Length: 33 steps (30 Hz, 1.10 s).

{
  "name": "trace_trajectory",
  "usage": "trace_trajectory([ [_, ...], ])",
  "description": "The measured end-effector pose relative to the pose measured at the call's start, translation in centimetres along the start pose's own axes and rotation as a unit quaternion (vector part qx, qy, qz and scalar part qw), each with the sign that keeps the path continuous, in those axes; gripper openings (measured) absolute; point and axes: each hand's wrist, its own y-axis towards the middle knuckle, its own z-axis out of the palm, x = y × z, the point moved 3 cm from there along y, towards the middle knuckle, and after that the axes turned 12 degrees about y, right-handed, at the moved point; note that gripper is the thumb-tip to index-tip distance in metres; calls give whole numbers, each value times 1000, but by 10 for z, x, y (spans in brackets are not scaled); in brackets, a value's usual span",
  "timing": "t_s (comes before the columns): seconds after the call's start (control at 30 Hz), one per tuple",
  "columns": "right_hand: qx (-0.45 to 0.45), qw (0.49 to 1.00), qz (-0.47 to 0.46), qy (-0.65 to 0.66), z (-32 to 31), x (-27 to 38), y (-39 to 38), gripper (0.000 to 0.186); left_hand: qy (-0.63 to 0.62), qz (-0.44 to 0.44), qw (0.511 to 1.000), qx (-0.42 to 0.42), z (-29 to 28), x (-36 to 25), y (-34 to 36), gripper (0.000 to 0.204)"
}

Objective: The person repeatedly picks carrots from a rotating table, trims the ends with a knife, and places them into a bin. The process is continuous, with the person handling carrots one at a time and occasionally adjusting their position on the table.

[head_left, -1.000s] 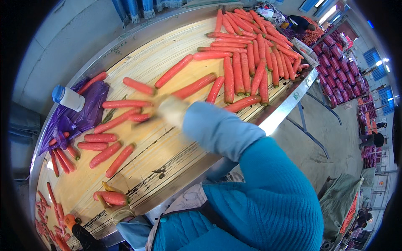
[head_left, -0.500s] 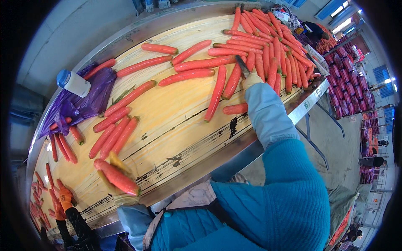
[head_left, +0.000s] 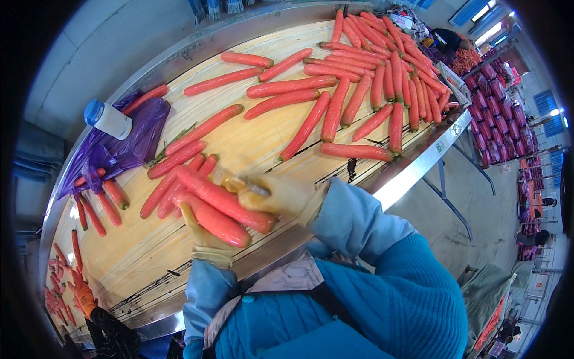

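Pale yellow tabletop (head_left: 254,145) with a metal rim filled most of my feed. Left hand (head_left: 207,240), gloved, was grasping the near carrot (head_left: 214,220) over the table's near side, glove beneath and beside it, probably to cradle the weight. Second carrot (head_left: 224,197) lay alongside; I couldn't tell which hand bore it. Right hand (head_left: 278,194) was curled at its far side, maybe steadying; blur hid whether it gripped anything. Beyond, loose carrots (head_left: 287,88) lay spread out, likely for easy picking, near a denser pile (head_left: 397,76). Far left: white bottle (head_left: 113,122) against purple plastic (head_left: 140,131), clear of both hands.
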Motion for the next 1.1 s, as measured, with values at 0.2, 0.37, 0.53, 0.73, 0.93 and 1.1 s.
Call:
trace_trajectory([
  [0.2,-231,920,-5,318,-156,-96,70,33,-35,93,994,-50,-17,-26,-3,100],
  [0.37,-295,907,-36,-298,-282,-134,131,43,3,107,994,-12,-8,-25,-10,103],
  [0.53,-154,867,148,-451,-264,-112,147,48,26,139,990,-24,-1,-26,-18,103],
  [0.73,-63,935,57,-345,-152,-81,128,48,7,159,986,-49,-4,-22,-28,101],
  [0.93,-53,988,145,4,-83,-78,104,45,-149,135,979,20,-32,-9,-32,102],
  [1.1,74,992,-63,-82,-6,11,69,46,-431,72,875,210,-49,1,-30,96],
])
